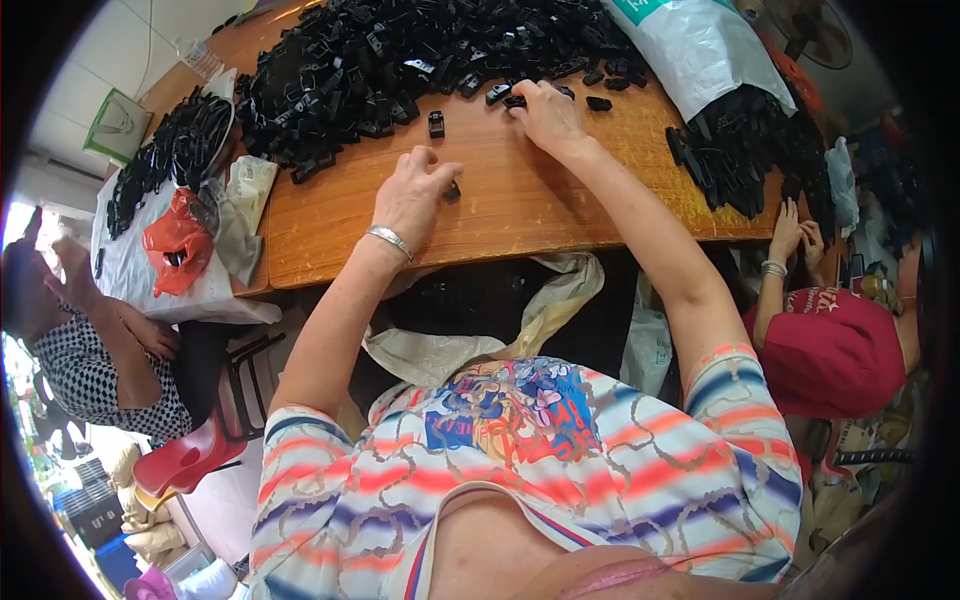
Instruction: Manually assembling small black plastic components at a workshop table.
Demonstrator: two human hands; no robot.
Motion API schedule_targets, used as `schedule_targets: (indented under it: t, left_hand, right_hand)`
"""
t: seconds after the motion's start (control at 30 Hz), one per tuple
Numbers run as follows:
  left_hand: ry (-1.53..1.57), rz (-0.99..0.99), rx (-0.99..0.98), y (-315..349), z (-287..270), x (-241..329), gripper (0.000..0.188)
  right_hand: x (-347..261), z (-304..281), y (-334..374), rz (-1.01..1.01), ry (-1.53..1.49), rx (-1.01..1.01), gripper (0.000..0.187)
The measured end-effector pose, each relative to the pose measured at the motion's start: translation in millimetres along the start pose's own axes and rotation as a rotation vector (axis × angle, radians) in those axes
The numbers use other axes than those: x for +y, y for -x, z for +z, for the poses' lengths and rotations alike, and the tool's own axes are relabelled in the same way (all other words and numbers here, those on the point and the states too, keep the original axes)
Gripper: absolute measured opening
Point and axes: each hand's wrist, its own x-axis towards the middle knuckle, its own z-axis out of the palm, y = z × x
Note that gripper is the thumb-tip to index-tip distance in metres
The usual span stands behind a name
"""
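Small black plastic parts lie in a large heap point(330, 75) across the far side of the wooden table point(340, 220). At the heap's near edge, my right hand point(550, 118) has its thumb and fingers closed about one small black part point(514, 101). My left hand point(412, 190), with a silver bracelet at the wrist, is lower over the table, its fingers apart. A single black part point(452, 191) is just beside its fingers, partly hidden. Another black part point(436, 124) stands alone between my left hand and the heap.
On the right, a white sack point(700, 55) spills long black pieces point(735, 150); a person in red point(835, 345) reaches there. To the left are more long black pieces point(170, 155), a red plastic bag point(178, 240) and a person in checks point(100, 365). A pale sack point(430, 355) hangs before my lap.
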Motion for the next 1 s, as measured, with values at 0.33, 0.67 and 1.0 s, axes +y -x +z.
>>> schedule_targets:
  t: [0.33,0.67,1.0]
  left_hand:
    - [0.156,-0.014,-0.034,0,5,4,0.037]
    - [0.26,-0.111,0.017,-3,17,-15,0.028]
    - [0.265,-0.1,0.031,1,21,-14,0.026]
  right_hand:
    - [2,4,3,-0.058,0.109,0.007,0.019]
    - [-27,-8,58,-0.341,-0.198,0.047,0.023]
    - [-75,8,82,-0.311,-0.316,-0.019,0.019]
